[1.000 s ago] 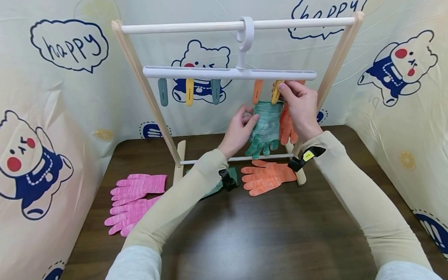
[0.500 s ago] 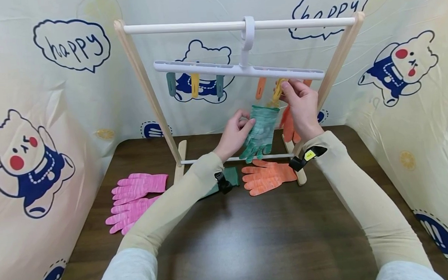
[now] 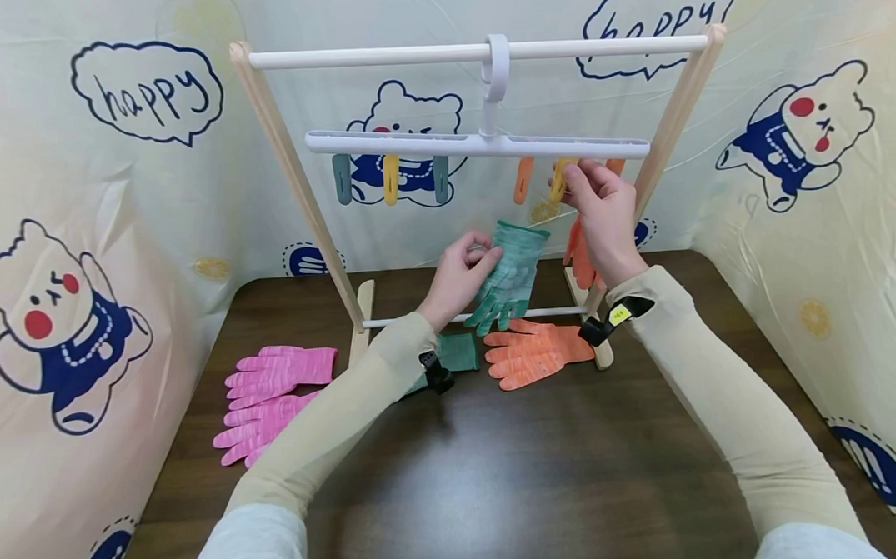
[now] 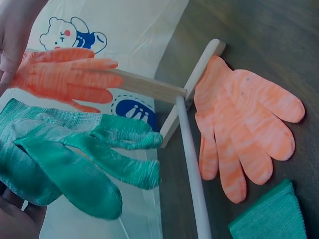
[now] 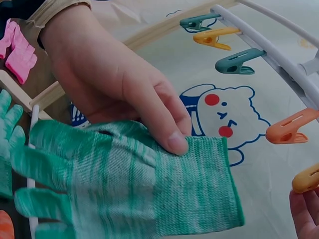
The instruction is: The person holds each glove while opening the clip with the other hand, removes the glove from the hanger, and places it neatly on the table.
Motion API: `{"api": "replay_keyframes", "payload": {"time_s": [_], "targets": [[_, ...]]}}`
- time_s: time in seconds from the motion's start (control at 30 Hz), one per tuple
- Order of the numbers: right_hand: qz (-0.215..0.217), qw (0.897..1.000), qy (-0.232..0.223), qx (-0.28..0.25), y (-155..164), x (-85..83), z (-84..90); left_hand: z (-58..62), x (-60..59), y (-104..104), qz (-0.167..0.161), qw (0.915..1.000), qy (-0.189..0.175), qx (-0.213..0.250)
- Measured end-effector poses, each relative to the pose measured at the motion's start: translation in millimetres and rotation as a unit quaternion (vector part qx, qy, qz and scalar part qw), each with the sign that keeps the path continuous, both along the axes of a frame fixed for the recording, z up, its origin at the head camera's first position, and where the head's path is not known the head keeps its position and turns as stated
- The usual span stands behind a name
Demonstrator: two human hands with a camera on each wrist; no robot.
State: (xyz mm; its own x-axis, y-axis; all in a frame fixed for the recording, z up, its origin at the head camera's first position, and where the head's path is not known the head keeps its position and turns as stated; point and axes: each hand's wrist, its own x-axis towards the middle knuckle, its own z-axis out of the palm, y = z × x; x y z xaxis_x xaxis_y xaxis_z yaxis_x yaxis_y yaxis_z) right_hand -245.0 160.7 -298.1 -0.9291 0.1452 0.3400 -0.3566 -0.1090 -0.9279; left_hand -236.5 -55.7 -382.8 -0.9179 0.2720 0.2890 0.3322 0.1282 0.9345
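Observation:
A green striped knit glove (image 3: pixel 512 264) hangs fingers down, its cuff apart from the clips above. My left hand (image 3: pixel 460 275) pinches it near the cuff; the right wrist view shows the thumb lying over the glove (image 5: pixel 149 174). At the hanger's right part, my right hand (image 3: pixel 603 210) pinches a yellow clip (image 3: pixel 561 180) between thumb and fingers. This clip hangs from the white hanger (image 3: pixel 412 141), with an orange clip (image 3: pixel 523 180) just to its left. Behind my right hand hangs an orange glove (image 3: pixel 580 257), seen more fully in the left wrist view (image 4: pixel 70 77).
The hanger hooks over the white rod (image 3: pixel 371 57) of a wooden-sided rack (image 3: pixel 670 136). Green and yellow clips (image 3: pixel 391 179) hang at its left. On the table (image 3: pixel 502 477) lie pink gloves (image 3: pixel 280 378), an orange glove (image 3: pixel 537 355) and a second green glove (image 3: pixel 459 351), partly behind my left arm.
The green glove has come away from the yellow clip and moved down and left with my left hand. My right hand stays at the clip. The hanger has shifted slightly right.

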Motion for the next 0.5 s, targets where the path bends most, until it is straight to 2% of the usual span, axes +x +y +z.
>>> {"api": "replay_keyframes", "payload": {"time_s": [0.33, 0.5], "targets": [[0.007, 1.0, 0.01, -0.015, 2.3, 5.3, -0.2, -7.3, 3.0, -12.4, 0.007, 0.9999, -0.004, -0.006], [0.004, 1.0, 0.014, 0.0, 4.3, 8.7, -0.4, -8.0, 4.4, -16.7, 0.015, 0.9998, -0.011, -0.011]]}}
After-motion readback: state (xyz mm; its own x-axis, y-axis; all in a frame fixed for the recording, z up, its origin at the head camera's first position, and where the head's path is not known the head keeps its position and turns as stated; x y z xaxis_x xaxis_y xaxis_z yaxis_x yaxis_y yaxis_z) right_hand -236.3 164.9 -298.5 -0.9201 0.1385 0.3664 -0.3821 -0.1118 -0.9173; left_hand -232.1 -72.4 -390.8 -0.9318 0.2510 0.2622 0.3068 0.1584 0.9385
